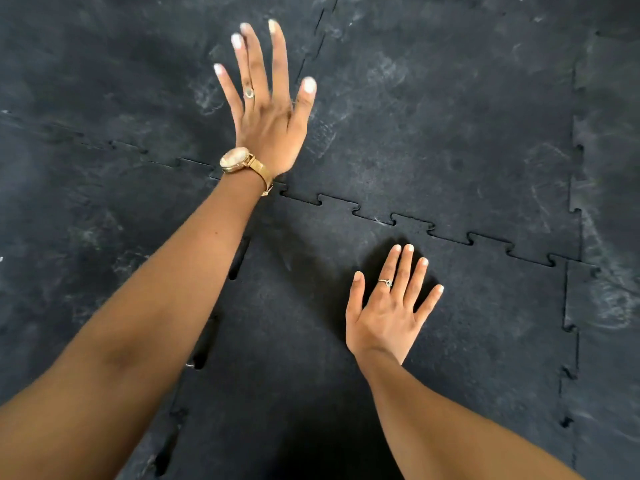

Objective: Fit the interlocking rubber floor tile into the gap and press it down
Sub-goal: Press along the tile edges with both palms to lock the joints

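Observation:
A dark, clean rubber floor tile [485, 323] with jigsaw edges lies in the gap among dustier tiles. Its far edge meshes with the neighbour along a toothed seam [429, 226]. Narrow dark slits [235, 268] show along its left edge beside my left forearm. My right hand [388, 313] lies flat on this tile, palm down, fingers spread, a ring on one finger. My left hand [266, 109] is raised above the floor beyond the tile's far left corner, fingers spread and holding nothing, a gold watch on the wrist.
Scuffed, chalk-marked black rubber tiles [433, 109] cover the floor on all sides. Toothed seams run along the right [575, 209] and up the middle far side [311, 53]. A small pale object [189, 365] peeks out by the left seam.

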